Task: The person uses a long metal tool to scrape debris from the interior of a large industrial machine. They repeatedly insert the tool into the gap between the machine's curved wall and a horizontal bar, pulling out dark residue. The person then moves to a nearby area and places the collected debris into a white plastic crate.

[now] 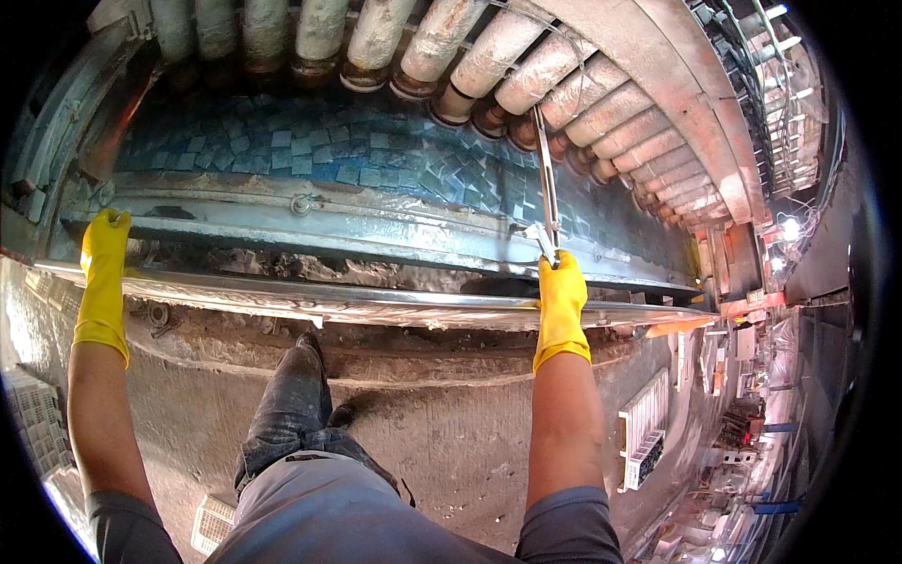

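Observation:
My left hand (105, 242), in a yellow rubber glove, is closed at the left end of the metal trough edge; what is in its fingers, if anything, is hidden. My right hand (561, 293), gloved the same way, is closed on the lower end of a slim metal tool (547, 174). The tool's long bar points up toward the row of cylinders. A flat, wrench-like metal piece (540, 241) shows just above the right fingers; I cannot tell whether it is part of the tool. Beyond both hands, small square tiles (349, 175) cover a wet bluish bed.
Grey cylinders (376, 42) curve along the machine's far side. A shiny metal rail (329, 293) runs between me and the trough. White plastic crates stand at left (36, 418) and right (645, 423); another crate (214, 524) sits by my legs on the concrete floor (442, 423).

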Motion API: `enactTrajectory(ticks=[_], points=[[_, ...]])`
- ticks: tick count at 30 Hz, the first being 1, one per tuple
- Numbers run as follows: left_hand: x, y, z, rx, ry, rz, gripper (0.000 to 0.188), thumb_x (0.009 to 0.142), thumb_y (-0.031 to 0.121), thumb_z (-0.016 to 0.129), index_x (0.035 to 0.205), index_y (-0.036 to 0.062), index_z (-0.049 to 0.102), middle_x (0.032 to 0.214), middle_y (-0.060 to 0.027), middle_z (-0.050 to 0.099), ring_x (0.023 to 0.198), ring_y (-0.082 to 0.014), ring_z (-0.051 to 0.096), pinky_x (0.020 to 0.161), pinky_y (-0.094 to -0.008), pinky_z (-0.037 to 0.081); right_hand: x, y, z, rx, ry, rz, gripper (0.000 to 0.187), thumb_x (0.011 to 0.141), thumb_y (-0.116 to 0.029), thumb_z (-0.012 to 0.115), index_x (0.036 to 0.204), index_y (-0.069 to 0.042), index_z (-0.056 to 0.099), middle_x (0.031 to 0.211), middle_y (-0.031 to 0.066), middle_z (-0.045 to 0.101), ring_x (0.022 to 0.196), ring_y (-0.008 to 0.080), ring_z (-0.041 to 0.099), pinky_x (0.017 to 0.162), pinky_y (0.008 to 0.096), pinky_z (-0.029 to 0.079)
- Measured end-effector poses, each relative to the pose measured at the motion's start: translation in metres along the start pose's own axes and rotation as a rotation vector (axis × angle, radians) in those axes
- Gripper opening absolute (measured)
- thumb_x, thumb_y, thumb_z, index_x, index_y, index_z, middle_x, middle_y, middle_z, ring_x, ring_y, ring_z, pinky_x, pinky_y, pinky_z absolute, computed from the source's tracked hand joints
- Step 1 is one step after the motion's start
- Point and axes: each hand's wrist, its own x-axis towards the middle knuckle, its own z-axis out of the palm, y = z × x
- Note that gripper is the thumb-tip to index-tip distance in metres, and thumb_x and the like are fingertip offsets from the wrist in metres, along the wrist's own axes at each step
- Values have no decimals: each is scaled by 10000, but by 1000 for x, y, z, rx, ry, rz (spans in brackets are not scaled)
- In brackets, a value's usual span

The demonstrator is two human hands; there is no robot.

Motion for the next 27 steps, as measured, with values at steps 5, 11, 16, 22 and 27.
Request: enactTrajectory(ticks=[5,11,16,22,27], points=[[-8,-3,-1,-10,22,15,410,918,422,703,1040,30,702,937,-203,746,898,-381,727,768,-427,542,-9,5,-2,1,7,7,457,962,-342,697,1364,-144,609,1052,108,737,836,288,746,611,384,642],[-14,-4,0,-7,30,4,375,913,411,705,1020,51,705,940,-202,743,913,-393,720,774,-446,539,-12,10,-3,-8,-4,11,450,963,-333,691,1364,-145,612,1062,105,737,841,288,747,619,386,643],[-5,-1,-2,-7,58,19,396,917,420,701,1038,44,716,944,-178,760,908,-362,739,755,-416,546,-8,-5,-6,-43,-3,-2,451,957,-329,697,1362,-147,616,1068,106,737,841,289,746,619,386,643],[24,9,2,30,67,22,389,918,419,705,1041,50,725,949,-182,760,912,-353,742,763,-412,551,10,-27,-5,-3,10,17,452,950,-330,707,1355,-148,623,1069,110,739,845,289,746,615,386,642],[43,25,2,22,1,-11,393,918,427,698,1046,55,712,971,-188,755,938,-382,727,790,-429,547,32,-35,-2,-27,5,4,441,950,-341,709,1338,-145,632,1063,108,745,855,295,748,648,391,638]])
